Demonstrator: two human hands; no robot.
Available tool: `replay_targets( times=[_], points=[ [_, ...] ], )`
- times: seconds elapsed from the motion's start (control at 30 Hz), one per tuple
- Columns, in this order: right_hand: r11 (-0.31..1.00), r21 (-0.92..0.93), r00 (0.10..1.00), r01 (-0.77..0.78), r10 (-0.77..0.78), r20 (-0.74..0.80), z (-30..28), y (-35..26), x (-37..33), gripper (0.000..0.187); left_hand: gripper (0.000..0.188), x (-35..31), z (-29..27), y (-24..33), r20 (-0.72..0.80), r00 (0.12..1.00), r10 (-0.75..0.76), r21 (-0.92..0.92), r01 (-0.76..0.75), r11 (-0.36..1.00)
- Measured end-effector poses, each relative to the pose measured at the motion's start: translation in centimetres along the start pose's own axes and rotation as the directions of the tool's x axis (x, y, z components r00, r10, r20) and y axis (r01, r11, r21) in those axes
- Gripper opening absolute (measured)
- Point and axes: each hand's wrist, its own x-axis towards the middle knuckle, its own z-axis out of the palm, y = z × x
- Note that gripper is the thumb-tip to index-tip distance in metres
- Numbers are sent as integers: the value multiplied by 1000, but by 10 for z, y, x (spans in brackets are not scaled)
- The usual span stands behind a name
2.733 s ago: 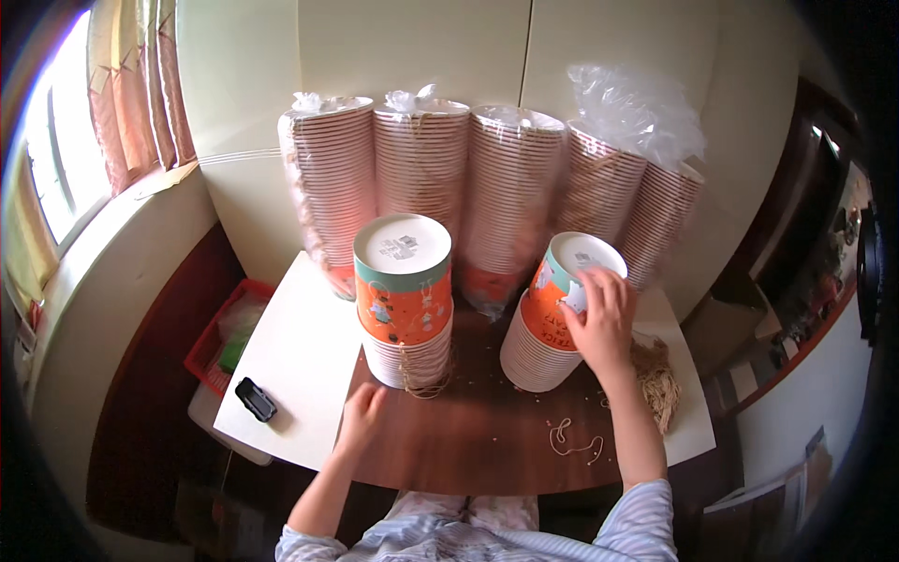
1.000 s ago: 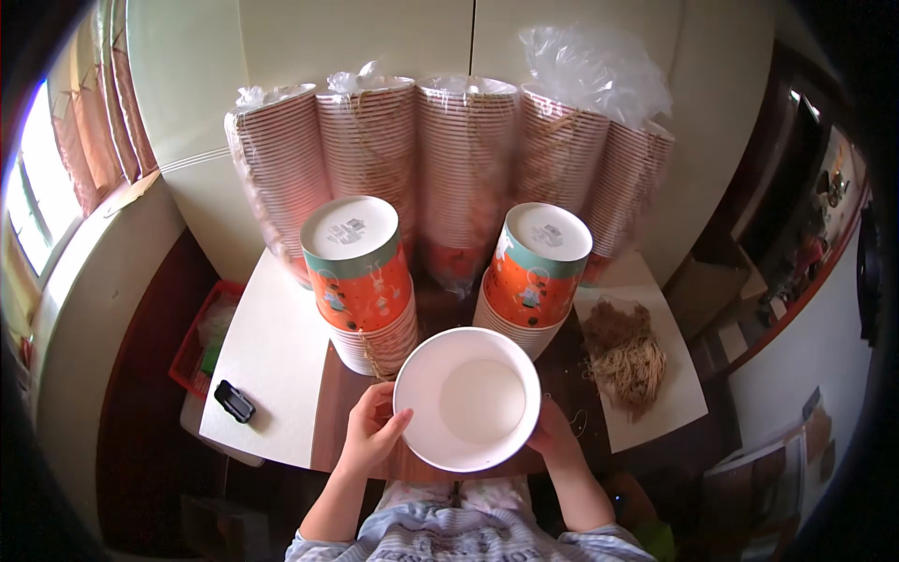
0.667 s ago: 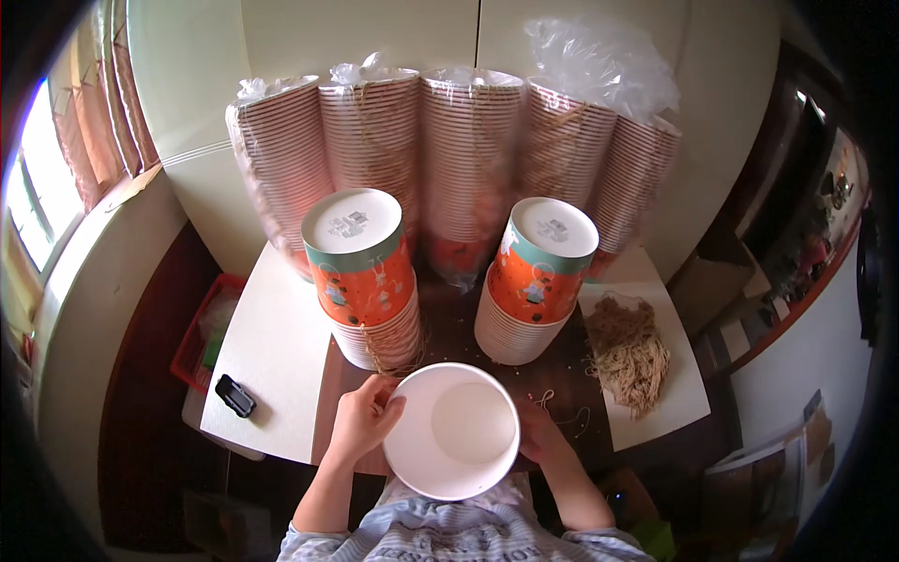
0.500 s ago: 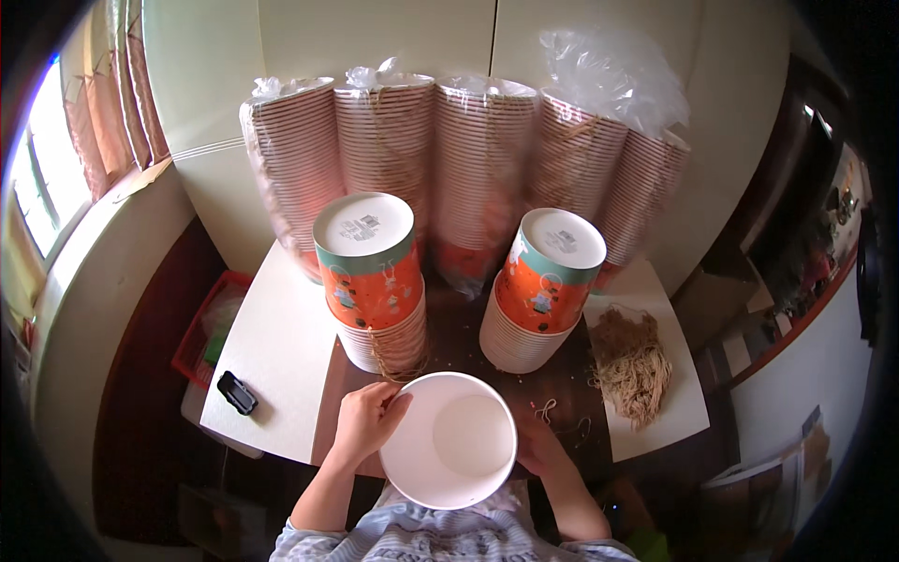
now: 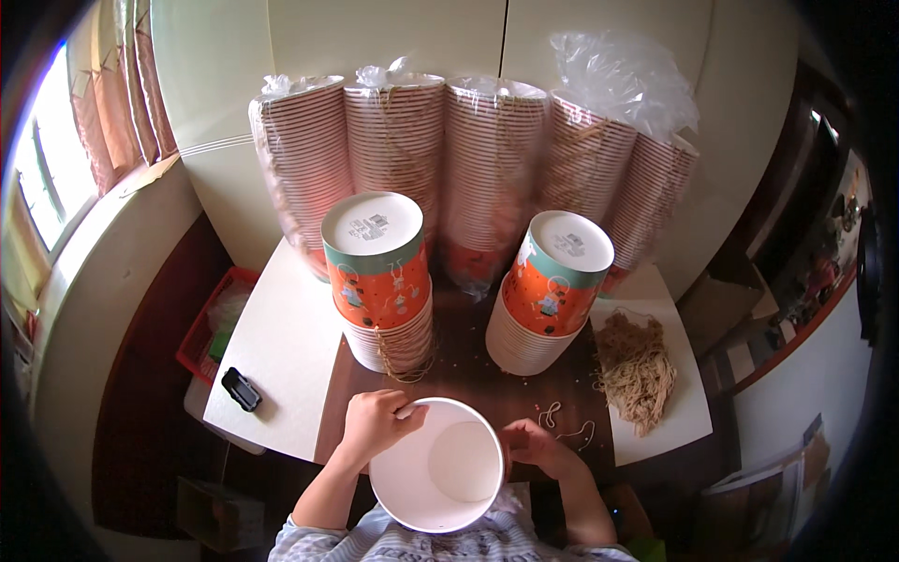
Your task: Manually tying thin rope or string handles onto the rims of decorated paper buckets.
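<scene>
A: In the head view, what differs from the frame half a second ago?

B: The loose white bucket [image 5: 464, 464] sits lower, nearer the person's lap, its open mouth tilted up. More of the right hand's [image 5: 536, 445] fingers show now. In the earliest frame that hand is on top of the right bucket stack [image 5: 557, 295]; now it is beside the loose bucket.

A: How do the grips stand?

B: The left hand's [image 5: 382, 426] grip is closed on the bucket's rim at its upper left. The right grip has bent fingers at the bucket's right side; whether they hold it, I cannot tell.

A: And against the edges?

B: The bucket is at the front edge of the counter [image 5: 461, 361], overlapping it in view. Wrapped stacks [image 5: 493, 169] line the back edge.

A: Where is there room for moving?

B: A brown strip shows between the left bucket stack [image 5: 382, 290] and the right one. White surface stretches along the left edge, with a black box [image 5: 242, 389] near the front left corner. By the right edge lies a string bundle [image 5: 639, 375]; loose strings [image 5: 586, 433] lie between it and the right hand, near the front edge.
</scene>
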Motion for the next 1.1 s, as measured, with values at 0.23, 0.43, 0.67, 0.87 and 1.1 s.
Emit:
replay_targets(
  times=[0.23, 0.43, 0.67, 0.87, 1.1],
  points=[
    [927, -115, 909, 357, -316, 273, 31, -40, 28, 43, 32, 1, 18, -1, 179, 952, 249, -152, -223, 963],
    [978, -58, 922, 202, -170, 349, 50, -42, 52, 23, 24, -4, 26, 3, 272, 929, 253, -270, -178, 946],
    [989, 90, 913, 117, -143, 382, 54, -35, 59, 11, 20, -9, 28, 4, 326, 927, 185, -289, -89, 953],
    [981, 193, 899, 2, -86, 430, 48, -27, 67, 16, 21, -6, 30, 5, 348, 923, 167, -311, -54, 949],
    [887, -303, 913, 348, -394, -104, 10, -25, 64, 7, 26, -5, 25, 1, 383, 919, 96, -226, -7, 974]
  ],
)
